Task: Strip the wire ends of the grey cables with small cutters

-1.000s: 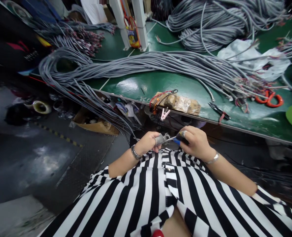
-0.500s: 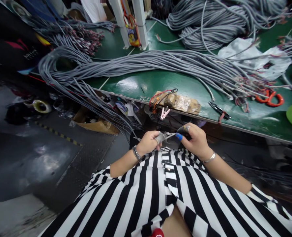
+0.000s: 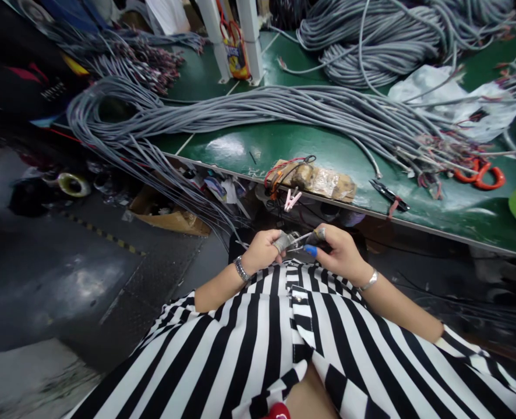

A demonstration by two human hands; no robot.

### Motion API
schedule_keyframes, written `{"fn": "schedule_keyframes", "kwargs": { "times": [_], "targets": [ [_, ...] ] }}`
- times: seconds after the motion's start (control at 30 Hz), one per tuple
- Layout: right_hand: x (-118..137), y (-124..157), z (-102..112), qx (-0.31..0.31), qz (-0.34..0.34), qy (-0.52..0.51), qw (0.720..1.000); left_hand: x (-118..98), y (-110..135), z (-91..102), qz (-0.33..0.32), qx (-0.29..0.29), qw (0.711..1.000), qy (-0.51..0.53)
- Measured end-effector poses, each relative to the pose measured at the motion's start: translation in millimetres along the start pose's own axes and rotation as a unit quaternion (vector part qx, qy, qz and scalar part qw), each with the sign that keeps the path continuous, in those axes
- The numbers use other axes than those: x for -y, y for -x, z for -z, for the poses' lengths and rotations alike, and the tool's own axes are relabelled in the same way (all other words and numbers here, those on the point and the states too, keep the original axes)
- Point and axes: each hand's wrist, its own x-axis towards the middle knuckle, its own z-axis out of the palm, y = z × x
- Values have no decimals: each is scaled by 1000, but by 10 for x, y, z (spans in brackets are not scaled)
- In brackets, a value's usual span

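In front of my striped shirt, my left hand (image 3: pixel 263 251) is closed round the end of a grey cable, with grey tape wrapped on its finger. Thin light strands at the cable end (image 3: pixel 299 240) stick out to the right, slightly splayed. My right hand (image 3: pixel 343 253) meets these strands from the other side. Its taped forefinger is at the upper strand, and its thumb, in a blue cover, is at a lower one. The fine wires between the fingers are too small to make out fully.
A long bundle of grey cables (image 3: pixel 240 110) lies across the green bench (image 3: pixel 258 142) and hangs over its front edge. Cutting pliers (image 3: pixel 389 195), orange-handled scissors (image 3: pixel 480 173), a taped cardboard piece (image 3: pixel 323 181) and a pink clip (image 3: pixel 292 199) are near that edge. Cable coils (image 3: pixel 384 46) lie behind.
My right hand has shifted slightly left and down, and its thumb and forefinger have moved apart along the strands. The strands look more spread. My left hand has stayed nearly still.
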Motion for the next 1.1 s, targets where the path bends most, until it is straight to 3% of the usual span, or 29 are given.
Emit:
{"fn": "schedule_keyframes", "kwargs": {
  "times": [0.07,0.17,0.33,0.6,0.9,1.1],
  "targets": [
    [-18,7,-13,-17,-19,-19,999,-7,3,7,0,-2,1000,-2],
    [-38,18,-15,-46,-37,44,997,-24,11,11,-8,-2,1000,-5],
    [-41,19,8,-47,-13,136,989,-9,4,1,-14,-6,1000,3],
    [-17,37,10,-22,28,178,983,21,-3,11,-21,-16,1000,-16],
    [50,93,5,-85,-8,220,972,15,3,-5,-32,-26,999,-24],
    [59,106,-49,-80,-11,218,973,26,-19,-17,-41,-26,998,-38]
  ]
}}
